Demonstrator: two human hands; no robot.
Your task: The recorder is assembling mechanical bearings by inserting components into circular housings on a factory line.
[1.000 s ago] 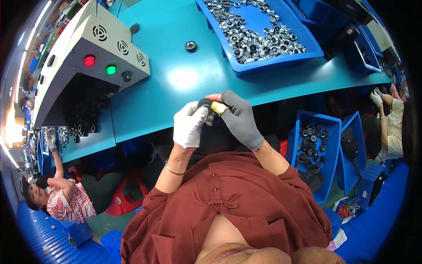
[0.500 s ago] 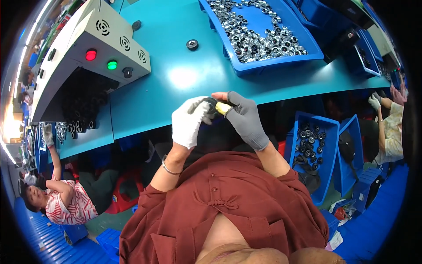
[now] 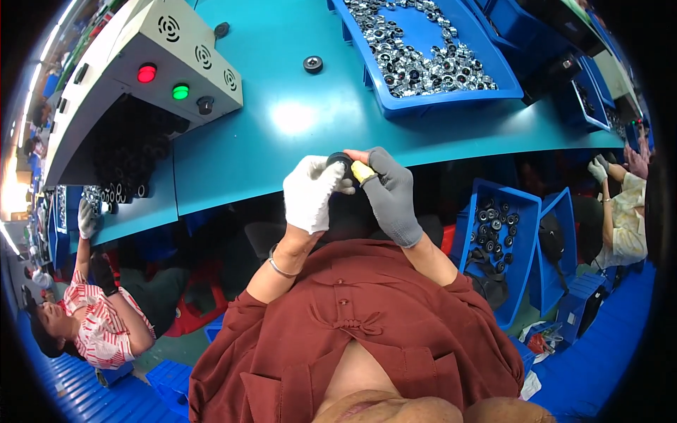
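Just over the bench's near edge, a small black wheel (image 3: 340,159) with a dark rubber-like rim is held between my two hands. My left hand (image 3: 308,194), in a white glove, grips it from the left with the thumb across its face. From the right, my right hand (image 3: 391,194) pinches it; this hand wears a grey glove with bare index fingertip and yellow wrapping on the thumb. Fingers cover part of the wheel. Another black wheel with a silvery centre (image 3: 312,65) lies on the green bench (image 3: 271,151) beyond my hands.
A blue tray (image 3: 451,104) of silvery hubs stands at the far right. Left is a white machine (image 3: 194,88) with red and green lights and black rings under it. A blue bin (image 3: 525,282) with black wheels sits low right. Co-workers sit on both sides.
Both hands keep the wheel between them; it has turned a little and my left hand has shifted slightly right. The co-worker on the left has moved an arm and leaned.
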